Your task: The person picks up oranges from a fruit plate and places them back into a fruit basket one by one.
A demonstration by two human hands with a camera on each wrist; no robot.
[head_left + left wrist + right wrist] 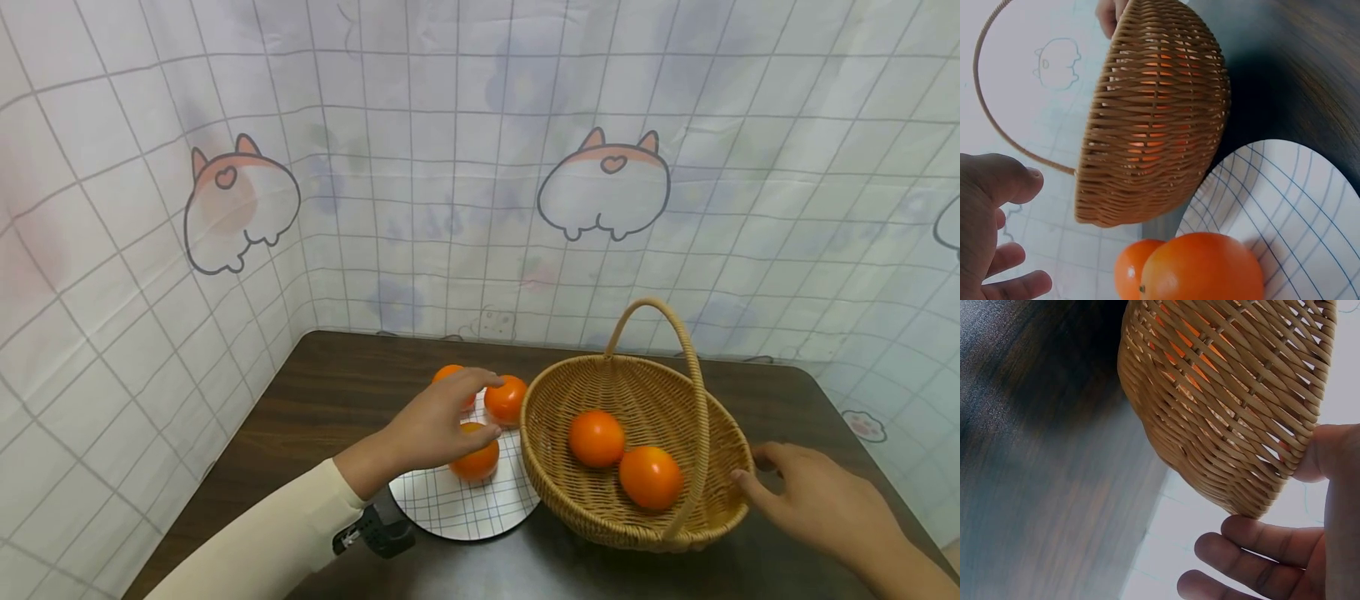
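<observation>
A wicker basket (546,433) with a tall arched handle holds two oranges, one toward the back (596,438) and one nearer the front (651,477). My right hand (834,502) grips its right rim, the thumb inside the edge and fingers outside. To the left lies a round white plate (480,512) with a blue grid, bearing three oranges: a front one (477,463), a right one (507,400) and a back one (448,372). Over these hovers my left hand (438,421), thumb and fingers apart with nothing between them. It partly hides the front and back oranges.
A dark wooden table (352,375) carries everything. Behind and beside it hangs a white grid-patterned curtain (420,192) with cartoon animal prints. The basket's handle (697,392) arches high above its rim. A black strap device (382,533) sits on the left wrist.
</observation>
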